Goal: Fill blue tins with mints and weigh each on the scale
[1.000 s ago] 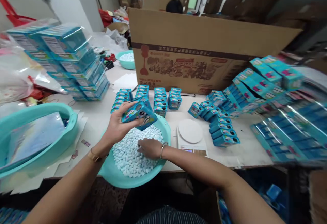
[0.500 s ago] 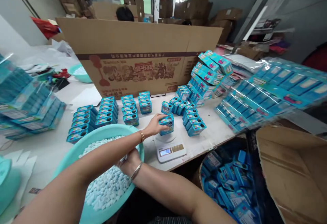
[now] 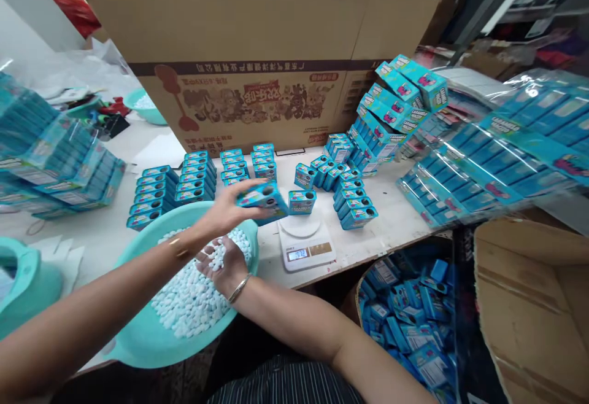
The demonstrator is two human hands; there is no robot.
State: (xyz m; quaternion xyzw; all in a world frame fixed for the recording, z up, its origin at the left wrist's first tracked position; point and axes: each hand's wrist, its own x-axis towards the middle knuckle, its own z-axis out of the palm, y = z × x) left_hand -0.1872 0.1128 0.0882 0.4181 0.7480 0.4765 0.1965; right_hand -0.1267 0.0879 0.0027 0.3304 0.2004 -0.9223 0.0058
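Note:
Above the right rim of the green basin, my left hand grips a blue box, slightly tilted, with a dark round hole in its top. My right hand is palm up over the white candies in the basin, its fingers curled round several of them. A second blue box stands upright at the back of the white scale, whose display is lit. Rows of similar boxes stand behind the basin, and more stand right of the scale.
A large cardboard sheet rises behind the table. Wrapped box packs lie at the right, others at the left. Below the table's right edge is a bin of blue boxes beside an open carton. Heads show behind the cardboard.
My left hand has moved left from the scale and now holds a box over the basin's rim. Another box stands on the scale. My right hand has turned palm up, showing candies. The view has tilted down.

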